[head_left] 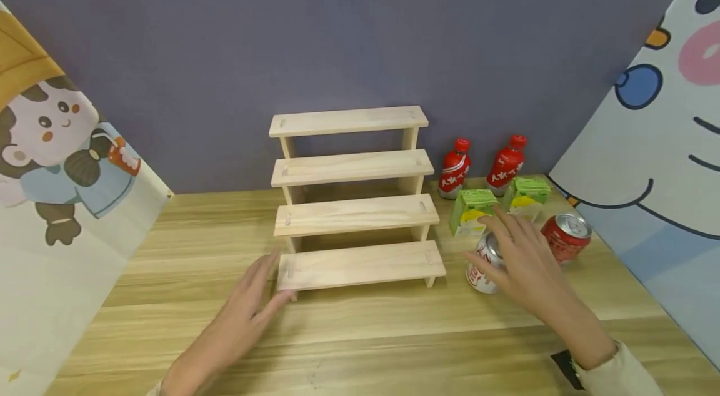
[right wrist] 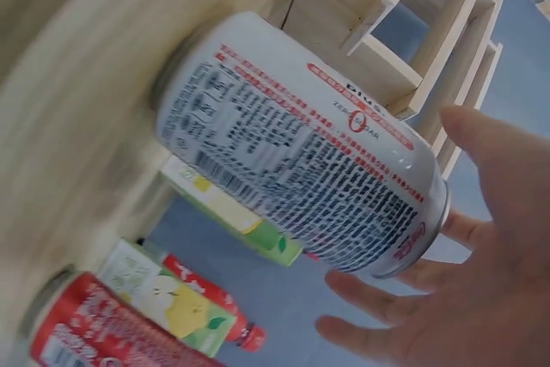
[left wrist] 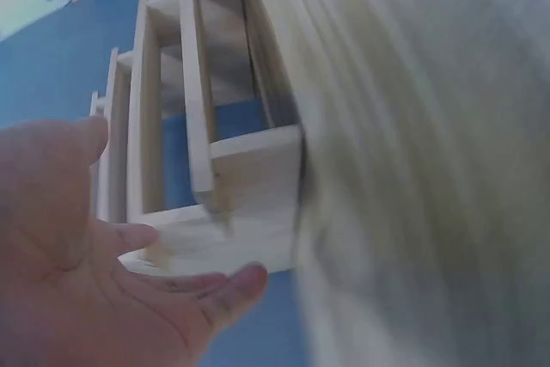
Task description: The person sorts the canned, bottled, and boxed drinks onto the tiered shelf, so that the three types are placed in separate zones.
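Observation:
A four-tier wooden step shelf (head_left: pixel 360 265) stands against the back wall. My left hand (head_left: pixel 242 315) is beside its lower left corner, fingers extended and thumb spread; in the left wrist view the fingertips (left wrist: pixel 245 285) lie close to the side panel, and contact is unclear. My right hand (head_left: pixel 529 265) reaches over a white soda can (head_left: pixel 479 271), which stands upright on the table. Thumb and fingers are spread about the can's upper end, and the right wrist view shows a gap between the thumb (right wrist: pixel 468 131) and the can.
Right of the shelf stand two red bottles (head_left: pixel 454 171) at the back and two green-and-yellow juice cartons (head_left: pixel 468 215) before them. A red soda can (head_left: pixel 565 240) is at the far right. Cartoon-printed panels (head_left: pixel 675 152) border both sides. A small black object (head_left: pixel 567 370) lies near the right sleeve.

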{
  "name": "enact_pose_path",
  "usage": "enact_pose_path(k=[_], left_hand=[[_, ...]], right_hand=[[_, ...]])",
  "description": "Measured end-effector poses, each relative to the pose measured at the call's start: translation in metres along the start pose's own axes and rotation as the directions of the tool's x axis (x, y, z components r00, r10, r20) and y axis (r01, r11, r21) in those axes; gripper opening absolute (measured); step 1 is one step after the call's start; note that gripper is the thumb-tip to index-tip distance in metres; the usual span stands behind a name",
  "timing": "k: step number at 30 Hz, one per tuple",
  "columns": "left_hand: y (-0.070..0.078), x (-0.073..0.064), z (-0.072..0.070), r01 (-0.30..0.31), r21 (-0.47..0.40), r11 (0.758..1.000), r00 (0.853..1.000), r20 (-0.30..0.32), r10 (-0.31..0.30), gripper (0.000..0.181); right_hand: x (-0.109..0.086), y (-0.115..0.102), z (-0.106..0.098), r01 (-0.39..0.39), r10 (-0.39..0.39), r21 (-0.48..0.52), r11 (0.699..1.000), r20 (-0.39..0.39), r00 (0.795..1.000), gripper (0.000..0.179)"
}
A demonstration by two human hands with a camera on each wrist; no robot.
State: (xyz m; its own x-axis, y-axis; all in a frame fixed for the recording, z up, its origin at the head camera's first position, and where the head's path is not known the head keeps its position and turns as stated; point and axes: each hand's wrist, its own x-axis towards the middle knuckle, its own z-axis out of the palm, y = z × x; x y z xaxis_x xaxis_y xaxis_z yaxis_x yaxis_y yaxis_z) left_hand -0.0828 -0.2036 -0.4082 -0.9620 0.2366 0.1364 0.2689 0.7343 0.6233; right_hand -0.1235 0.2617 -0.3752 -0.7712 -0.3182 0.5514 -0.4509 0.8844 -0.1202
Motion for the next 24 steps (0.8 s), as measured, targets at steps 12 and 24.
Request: enact_pose_path(k=[12, 24], left_hand=[[-0.037, 0.017, -0.002, 0.062, -0.428, 0.902, 0.997, 0.064, -0.038, 0.049], [-0.055, 0.026, 0.015, 0.223, -0.812, 0.54, 0.96, 0.278, 0.021, 0.04]], right_hand=[[-0.029, 0.004, 0.002, -0.132, 0.107, 0.241, 0.962, 0.111, 0.988, 0.065], [-0.035, 0.014, 0.014, -0.085, 0.091, 0.29, 0.953, -0.006, 0.996, 0.069]])
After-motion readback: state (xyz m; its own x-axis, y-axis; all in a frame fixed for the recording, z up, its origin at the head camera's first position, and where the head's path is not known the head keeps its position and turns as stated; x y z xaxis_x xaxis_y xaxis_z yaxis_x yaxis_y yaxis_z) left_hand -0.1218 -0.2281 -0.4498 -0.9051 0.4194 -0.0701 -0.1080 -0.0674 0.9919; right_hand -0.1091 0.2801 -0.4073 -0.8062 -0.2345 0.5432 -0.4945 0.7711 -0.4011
